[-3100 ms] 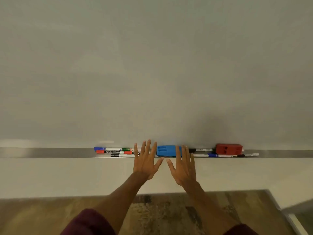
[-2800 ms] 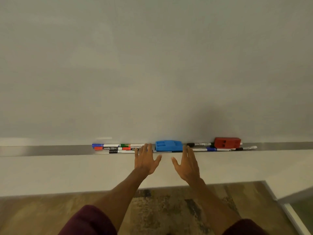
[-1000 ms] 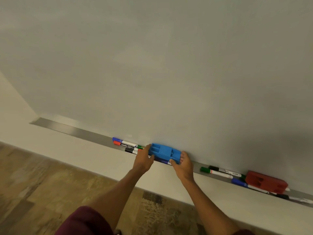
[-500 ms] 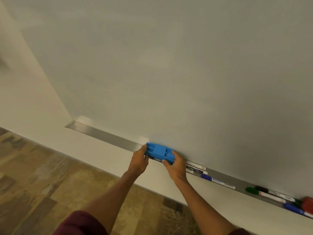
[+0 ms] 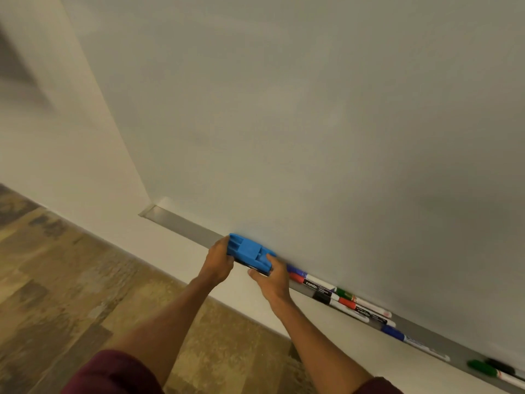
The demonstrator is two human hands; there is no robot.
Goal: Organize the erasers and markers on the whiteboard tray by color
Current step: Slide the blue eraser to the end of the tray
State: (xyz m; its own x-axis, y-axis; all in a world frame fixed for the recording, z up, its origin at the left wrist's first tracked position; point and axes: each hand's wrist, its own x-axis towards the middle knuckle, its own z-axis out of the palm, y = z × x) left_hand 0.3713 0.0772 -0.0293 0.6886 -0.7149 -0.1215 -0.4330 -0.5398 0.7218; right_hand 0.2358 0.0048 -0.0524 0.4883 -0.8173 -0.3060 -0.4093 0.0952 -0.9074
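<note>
Eraser (image 5: 250,253) looks like light, stiff plastic, sitting on the tray (image 5: 181,224) around 7 o'clock. Left hand (image 5: 217,261) and right hand (image 5: 274,281) clamp its short ends, probably the best grip.

Maroon sleeves (image 5: 113,371) pushed above elbows; forearms bare; hands (image 5: 217,261) without rings, watch.

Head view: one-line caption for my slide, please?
Both hands, left and right, grip a blue eraser at the whiteboard tray, markers lying to its right.
</note>
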